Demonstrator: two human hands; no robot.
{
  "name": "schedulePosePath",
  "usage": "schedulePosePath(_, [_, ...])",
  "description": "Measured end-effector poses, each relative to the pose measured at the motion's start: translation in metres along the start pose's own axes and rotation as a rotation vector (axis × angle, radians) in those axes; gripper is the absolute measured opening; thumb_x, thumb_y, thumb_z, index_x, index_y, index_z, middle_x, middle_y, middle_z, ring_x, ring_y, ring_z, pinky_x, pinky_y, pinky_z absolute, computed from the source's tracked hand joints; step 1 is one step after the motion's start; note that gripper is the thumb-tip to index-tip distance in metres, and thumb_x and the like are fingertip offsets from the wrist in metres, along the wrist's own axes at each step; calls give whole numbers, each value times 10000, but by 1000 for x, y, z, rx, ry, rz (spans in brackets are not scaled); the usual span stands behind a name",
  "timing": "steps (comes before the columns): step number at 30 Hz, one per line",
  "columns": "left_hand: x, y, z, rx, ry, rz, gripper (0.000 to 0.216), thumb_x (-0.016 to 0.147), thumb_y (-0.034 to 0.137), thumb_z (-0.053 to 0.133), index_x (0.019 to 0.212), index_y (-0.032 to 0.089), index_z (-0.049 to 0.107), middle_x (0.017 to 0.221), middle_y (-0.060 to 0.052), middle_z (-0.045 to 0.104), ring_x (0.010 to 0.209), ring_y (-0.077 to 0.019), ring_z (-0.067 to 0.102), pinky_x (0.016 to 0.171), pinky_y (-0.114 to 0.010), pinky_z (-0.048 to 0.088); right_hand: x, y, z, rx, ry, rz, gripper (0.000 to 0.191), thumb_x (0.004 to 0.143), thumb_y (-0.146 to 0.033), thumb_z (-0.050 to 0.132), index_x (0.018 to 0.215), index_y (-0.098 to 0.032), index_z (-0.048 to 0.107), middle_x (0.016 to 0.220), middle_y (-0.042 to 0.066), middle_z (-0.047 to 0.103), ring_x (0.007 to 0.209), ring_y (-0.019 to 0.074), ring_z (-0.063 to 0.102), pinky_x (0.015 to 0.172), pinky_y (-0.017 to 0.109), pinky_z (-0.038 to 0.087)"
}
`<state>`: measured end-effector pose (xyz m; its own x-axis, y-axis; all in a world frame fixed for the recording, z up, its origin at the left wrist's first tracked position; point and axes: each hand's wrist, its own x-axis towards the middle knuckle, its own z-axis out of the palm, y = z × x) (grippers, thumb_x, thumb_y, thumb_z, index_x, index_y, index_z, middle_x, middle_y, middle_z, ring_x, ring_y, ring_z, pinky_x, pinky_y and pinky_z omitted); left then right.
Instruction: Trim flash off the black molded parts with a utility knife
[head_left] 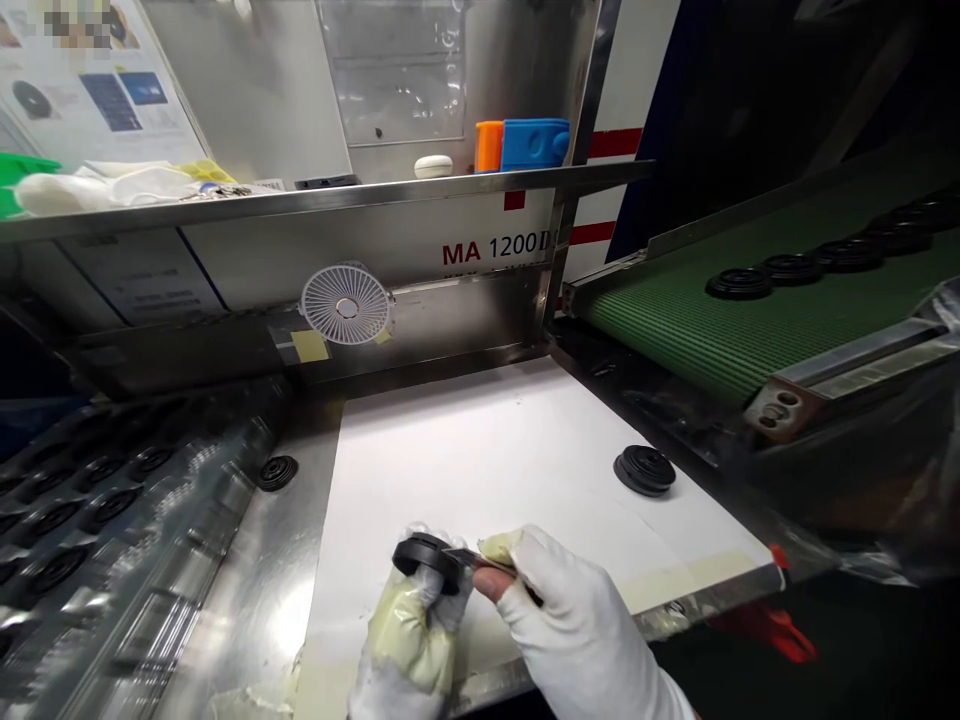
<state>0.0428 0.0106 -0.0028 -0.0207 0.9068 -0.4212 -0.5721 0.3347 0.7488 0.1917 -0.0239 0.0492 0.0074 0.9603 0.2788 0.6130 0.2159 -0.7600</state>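
My left hand (412,635), in a white glove with yellowish fingertips, is closed on a black round plastic part (421,553) above the white sheet near the bench's front edge. My right hand (574,610), gloved in white with the thumb tip bare, grips a small knife (469,557). Its thin metal blade touches or nearly touches the rim of the part; the exact contact is too small to tell. Most of the handle is hidden in the fingers. Another black round part (646,470) lies on the sheet to the right.
The white sheet (450,440) covers the metal bench. At left, clear trays (180,520) hold several black parts, with one loose part (277,472) beside them. A green conveyor belt (675,325) carries several more at right. Behind are a small fan (346,306) and a shelf (390,192).
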Motion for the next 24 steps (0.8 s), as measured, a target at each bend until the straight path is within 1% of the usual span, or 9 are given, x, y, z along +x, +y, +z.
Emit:
schedulePosePath(2, [-3, 4, -1, 295, -33, 142, 269, 582, 52, 782, 834, 123, 720, 959, -83, 687, 1021, -202, 586, 982, -181, 411, 0, 0, 3, -36, 16, -40, 155, 883, -347, 473, 827, -253, 582, 749, -17, 642, 647, 136, 604, 568, 256, 446])
schedulePosePath(4, [-8, 9, 0, 614, -69, 302, 220, 631, 140, 772, 847, 143, 730, 963, -92, 691, 1010, -237, 591, 1014, -264, 405, -1, -1, 4, -52, 23, -69, 148, 884, -330, 470, 824, -253, 582, 733, -19, 640, 631, 135, 605, 549, 250, 440])
schedulePosePath(6, [-12, 12, 3, 771, -64, 379, 196, 648, 146, 755, 842, 165, 732, 939, -92, 697, 985, -261, 602, 1007, -329, 423, -2, -3, 4, -65, 43, -91, 153, 887, -320, 468, 804, -248, 575, 717, -20, 634, 613, 128, 601, 535, 240, 432])
schedulePosePath(9, [-16, 14, 5, 789, -58, 381, 192, 661, 115, 724, 841, 184, 727, 928, -85, 704, 972, -270, 614, 985, -358, 446, -3, -6, 2, -69, 56, -103, 166, 887, -315, 471, 769, -236, 557, 675, -23, 620, 571, 115, 584, 505, 230, 413])
schedulePosePath(12, [-16, 12, 2, 858, -113, 448, 191, 701, 188, 700, 890, 196, 726, 994, -93, 694, 1027, -286, 597, 1005, -382, 428, -3, -7, 1, -63, 53, -84, 173, 886, -314, 474, 751, -234, 546, 644, -30, 600, 543, 107, 561, 494, 228, 404])
schedulePosePath(15, [-13, 11, -2, 926, -71, 480, 214, 697, 224, 702, 908, 194, 729, 986, -110, 695, 1029, -313, 594, 1016, -429, 413, -4, -7, 1, -54, 48, -102, 162, 873, -302, 490, 733, -231, 534, 632, -33, 592, 528, 103, 549, 474, 226, 390])
schedulePosePath(20, [-8, 8, -12, 921, -120, 524, 206, 709, 267, 681, 896, 199, 733, 989, -114, 700, 995, -315, 614, 989, -445, 446, -5, -8, 1, -40, 31, -87, 140, 869, -286, 492, 755, -235, 556, 662, -29, 599, 549, 107, 554, 485, 229, 396])
schedulePosePath(22, [-6, 5, -15, 886, -113, 515, 229, 680, 292, 711, 890, 204, 740, 990, -118, 702, 993, -327, 614, 1005, -473, 431, -5, -8, 1, -4, 8, -100, 144, 859, -289, 507, 735, -230, 550, 651, -30, 598, 543, 105, 554, 472, 229, 391])
schedulePosePath(24, [-6, 2, -14, 833, -103, 497, 236, 673, 310, 719, 881, 200, 738, 976, -119, 701, 992, -329, 612, 994, -483, 445, -5, -8, 0, 20, 32, -94, 147, 867, -299, 505, 754, -230, 567, 670, -25, 608, 568, 109, 572, 498, 232, 415])
